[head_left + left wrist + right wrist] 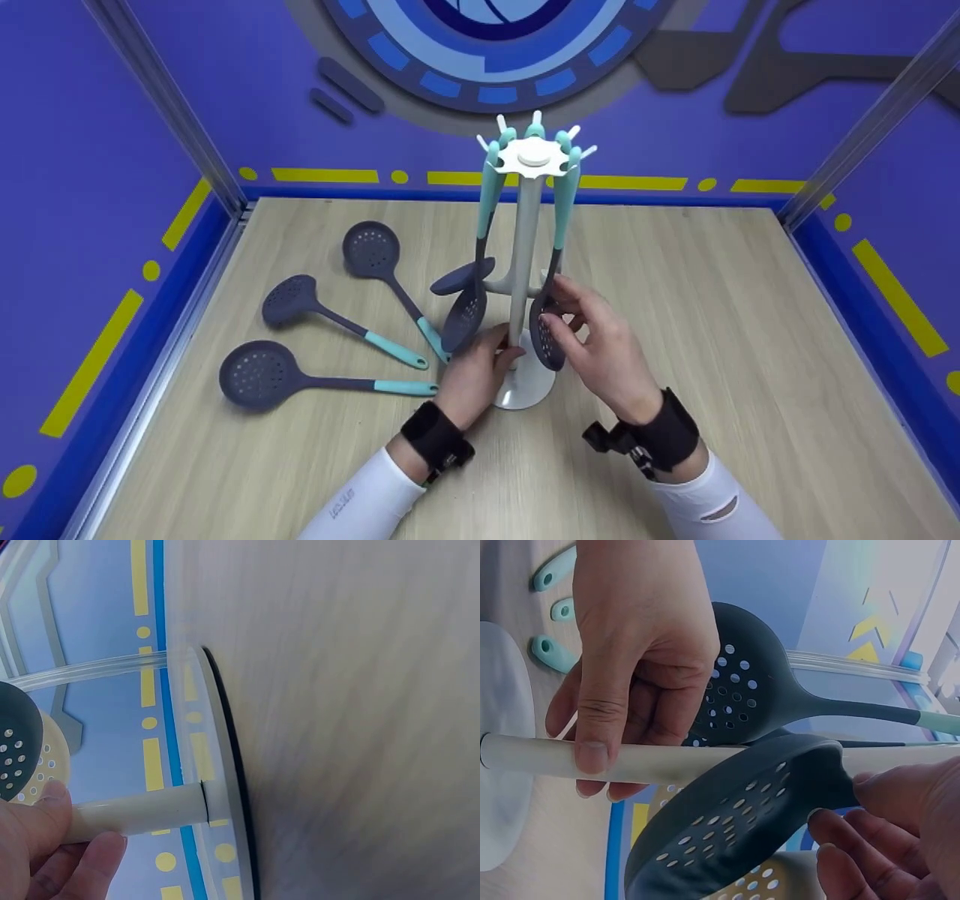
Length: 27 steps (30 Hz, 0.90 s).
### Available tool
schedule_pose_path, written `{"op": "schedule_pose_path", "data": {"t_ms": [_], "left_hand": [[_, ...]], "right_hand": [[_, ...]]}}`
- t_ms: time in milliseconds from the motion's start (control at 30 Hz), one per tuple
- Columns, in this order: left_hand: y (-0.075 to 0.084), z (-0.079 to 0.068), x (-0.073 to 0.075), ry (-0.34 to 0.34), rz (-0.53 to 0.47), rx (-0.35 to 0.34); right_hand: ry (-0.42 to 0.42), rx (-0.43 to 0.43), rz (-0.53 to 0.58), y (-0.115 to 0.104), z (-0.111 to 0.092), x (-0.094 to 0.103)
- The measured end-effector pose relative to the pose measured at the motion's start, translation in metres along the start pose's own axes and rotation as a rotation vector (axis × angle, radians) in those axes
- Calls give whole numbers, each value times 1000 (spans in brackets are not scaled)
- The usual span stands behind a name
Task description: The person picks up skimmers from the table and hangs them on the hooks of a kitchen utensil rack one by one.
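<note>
A white utensil stand (528, 217) stands upright on a round base, several turquoise-handled utensils hanging from its top. My left hand (474, 375) grips the stand's pole low down, above the base; in the left wrist view its thumb and fingers wrap the pole (142, 811). With my right hand (604, 349) I pinch a dark grey skimmer (546, 330) by its perforated head, which hangs on the stand's right side. The right wrist view shows this skimmer (727, 817) close up, thumb at its neck. Another perforated skimmer (465, 319) hangs at the left, beside a dark head (461, 277).
Three loose dark perforated utensils with turquoise handles lie left of the stand: an upper one (371, 251), a middle one (291, 300) and a lower one (259, 375). Blue printed walls (225, 90) enclose the wooden tabletop (712, 300) at the back and sides.
</note>
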<state>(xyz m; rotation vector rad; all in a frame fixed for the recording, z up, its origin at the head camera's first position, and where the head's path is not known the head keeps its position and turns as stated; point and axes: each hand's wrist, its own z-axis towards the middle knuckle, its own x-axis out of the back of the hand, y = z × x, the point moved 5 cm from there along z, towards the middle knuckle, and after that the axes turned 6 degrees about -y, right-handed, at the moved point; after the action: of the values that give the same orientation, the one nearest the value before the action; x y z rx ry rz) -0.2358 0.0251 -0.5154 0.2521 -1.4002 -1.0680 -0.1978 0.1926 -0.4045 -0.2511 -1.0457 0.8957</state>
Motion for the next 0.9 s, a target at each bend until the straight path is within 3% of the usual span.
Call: {"op": "schedule_pose_path", "data": {"t_ms": [233,500,767,900], "left_hand": [[0,1,-1,5,-4,-9],[3,2,-1,0,21,6],[5,-1,-2,-60,28,37],[7,-8,1,-76,109,11]], "right_hand": [[32,6,46,-1,1,9],[98,30,18,-2,-1,31],[94,20,-39,8,-21,43],[90,2,-79,17,-31,47]]}}
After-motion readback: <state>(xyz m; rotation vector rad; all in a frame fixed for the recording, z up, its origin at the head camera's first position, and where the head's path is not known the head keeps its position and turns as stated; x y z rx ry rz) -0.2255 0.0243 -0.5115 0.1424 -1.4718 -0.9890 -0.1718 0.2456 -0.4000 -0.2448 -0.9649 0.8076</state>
